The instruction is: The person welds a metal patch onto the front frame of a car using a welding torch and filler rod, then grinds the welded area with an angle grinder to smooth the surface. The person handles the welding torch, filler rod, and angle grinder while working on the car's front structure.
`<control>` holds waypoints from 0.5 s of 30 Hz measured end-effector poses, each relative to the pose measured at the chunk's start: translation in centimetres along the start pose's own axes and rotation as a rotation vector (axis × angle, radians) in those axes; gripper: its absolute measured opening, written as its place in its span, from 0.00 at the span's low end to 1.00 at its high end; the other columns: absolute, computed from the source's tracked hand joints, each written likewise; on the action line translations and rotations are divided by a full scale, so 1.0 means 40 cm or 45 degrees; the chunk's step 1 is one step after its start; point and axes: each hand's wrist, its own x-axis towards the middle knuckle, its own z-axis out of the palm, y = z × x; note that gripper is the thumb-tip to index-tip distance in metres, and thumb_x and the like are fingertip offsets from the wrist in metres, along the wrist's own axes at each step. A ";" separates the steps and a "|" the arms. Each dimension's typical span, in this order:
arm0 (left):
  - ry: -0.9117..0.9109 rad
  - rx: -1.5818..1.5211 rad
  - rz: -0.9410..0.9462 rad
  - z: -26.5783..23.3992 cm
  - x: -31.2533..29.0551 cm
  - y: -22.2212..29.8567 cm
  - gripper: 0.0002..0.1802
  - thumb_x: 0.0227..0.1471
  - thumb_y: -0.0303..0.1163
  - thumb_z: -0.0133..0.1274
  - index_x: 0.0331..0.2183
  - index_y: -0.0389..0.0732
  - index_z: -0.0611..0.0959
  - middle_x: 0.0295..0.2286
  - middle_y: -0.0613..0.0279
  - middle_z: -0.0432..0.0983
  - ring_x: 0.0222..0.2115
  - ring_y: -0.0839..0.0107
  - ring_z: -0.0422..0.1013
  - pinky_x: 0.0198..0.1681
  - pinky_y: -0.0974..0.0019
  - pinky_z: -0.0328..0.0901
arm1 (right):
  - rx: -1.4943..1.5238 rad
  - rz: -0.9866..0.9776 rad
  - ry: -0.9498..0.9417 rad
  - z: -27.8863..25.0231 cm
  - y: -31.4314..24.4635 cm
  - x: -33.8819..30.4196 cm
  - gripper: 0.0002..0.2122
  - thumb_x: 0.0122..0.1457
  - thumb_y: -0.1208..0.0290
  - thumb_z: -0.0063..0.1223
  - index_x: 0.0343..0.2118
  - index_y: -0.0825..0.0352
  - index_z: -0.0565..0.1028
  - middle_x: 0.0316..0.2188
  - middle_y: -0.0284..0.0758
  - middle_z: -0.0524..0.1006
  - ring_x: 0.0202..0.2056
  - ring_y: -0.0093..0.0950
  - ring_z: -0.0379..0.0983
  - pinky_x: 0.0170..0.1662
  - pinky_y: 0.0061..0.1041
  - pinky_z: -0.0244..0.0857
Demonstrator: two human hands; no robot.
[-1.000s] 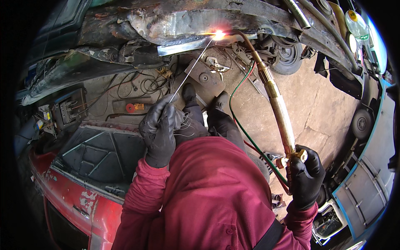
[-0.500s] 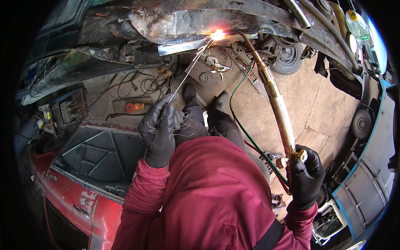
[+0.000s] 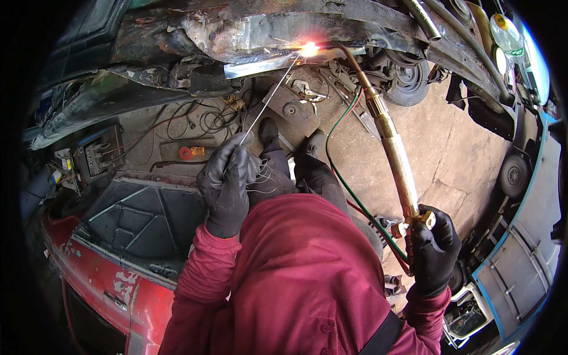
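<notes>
"What's held?"
"My left grip (image 3: 226, 192) pinches a thin wire (image 3: 270, 102); my right grip (image 3: 436, 249) is closed around a gold torch (image 3: 397, 160)."
"Their tips?"
"Both at the bright glow (image 3: 309, 49) by the shiny strip (image 3: 254, 68)."

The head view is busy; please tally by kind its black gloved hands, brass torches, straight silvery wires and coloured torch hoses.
Black gloved hands: 2 (left hand, right hand)
Brass torch: 1
Straight silvery wire: 1
Torch hoses: 2 (green hose, red hose)
Total: 6
</notes>
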 end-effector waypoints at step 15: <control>-0.002 -0.039 0.025 -0.002 -0.001 -0.010 0.20 0.72 0.31 0.52 0.57 0.28 0.81 0.24 0.73 0.68 0.25 0.84 0.61 0.31 0.74 0.60 | -0.003 -0.022 -0.003 0.004 0.004 0.004 0.15 0.62 0.77 0.63 0.51 0.74 0.80 0.41 0.36 0.85 0.41 0.23 0.81 0.49 0.26 0.74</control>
